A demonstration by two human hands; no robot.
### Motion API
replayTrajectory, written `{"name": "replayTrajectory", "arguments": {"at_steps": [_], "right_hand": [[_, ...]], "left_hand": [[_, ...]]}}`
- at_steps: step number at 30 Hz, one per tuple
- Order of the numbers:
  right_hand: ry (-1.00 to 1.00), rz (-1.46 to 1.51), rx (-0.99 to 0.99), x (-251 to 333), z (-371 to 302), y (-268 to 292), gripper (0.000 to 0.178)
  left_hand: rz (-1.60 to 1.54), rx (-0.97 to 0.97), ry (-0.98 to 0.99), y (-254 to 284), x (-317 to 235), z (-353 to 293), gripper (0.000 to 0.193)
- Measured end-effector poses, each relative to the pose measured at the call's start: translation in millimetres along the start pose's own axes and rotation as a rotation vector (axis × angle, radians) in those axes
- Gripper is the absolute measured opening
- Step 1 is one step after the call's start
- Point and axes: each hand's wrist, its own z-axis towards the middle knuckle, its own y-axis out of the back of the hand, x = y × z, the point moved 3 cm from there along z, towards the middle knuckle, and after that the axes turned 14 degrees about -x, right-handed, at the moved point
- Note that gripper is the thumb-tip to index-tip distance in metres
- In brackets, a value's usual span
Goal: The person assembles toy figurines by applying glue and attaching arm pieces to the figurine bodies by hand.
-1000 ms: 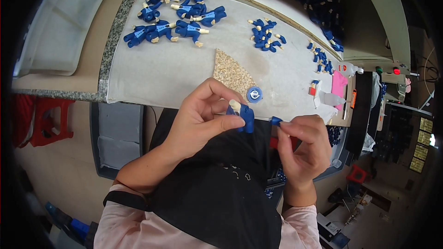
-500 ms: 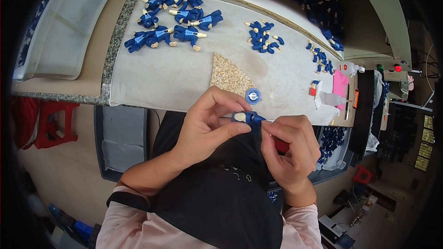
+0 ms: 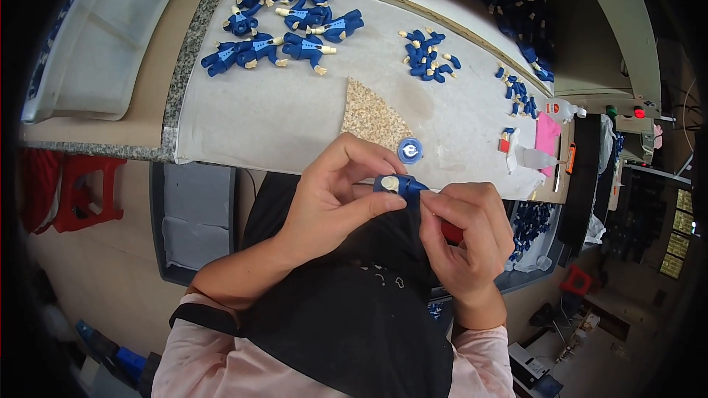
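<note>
Left hand [image 3: 332, 199] pinched shut on small blue toy part [image 3: 398, 185] w/ cream end, held over lap, just off counter [image 3: 295, 118] edge. Right hand [image 3: 461, 232] fingertips closed on same part from other side. Round blue cap [image 3: 410, 150] on counter just above hands, beside speckled tan patch [image 3: 371, 118]. Blue figures [image 3: 284, 18] laid out at far left of counter, loose blue limbs [image 3: 428, 55] mid-counter.

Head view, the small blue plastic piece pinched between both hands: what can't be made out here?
- Small blue plastic piece: mostly covered by the left hand and right hand; its full shape is hidden.
- Pile of blue parts right of the hands: too small, partly behind the right hand.
- Dark blue heap at the top: shadowed, blurred.
</note>
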Motion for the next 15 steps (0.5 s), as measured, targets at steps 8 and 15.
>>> {"name": "replayTrajectory", "arguments": {"at_steps": [8,15], "right_hand": [[0.018,-0.013,0.031,1.4,0.2,1.1,0.030],[-0.036,0.001,0.054,0.7,1.0,0.7,0.028]], "left_hand": [[0.016,0.013,0.037,0.6,0.6,-1.9,0.028],[0.081,-0.029,-0.038,-0.4,-1.2,-2.0,0.028]]}}
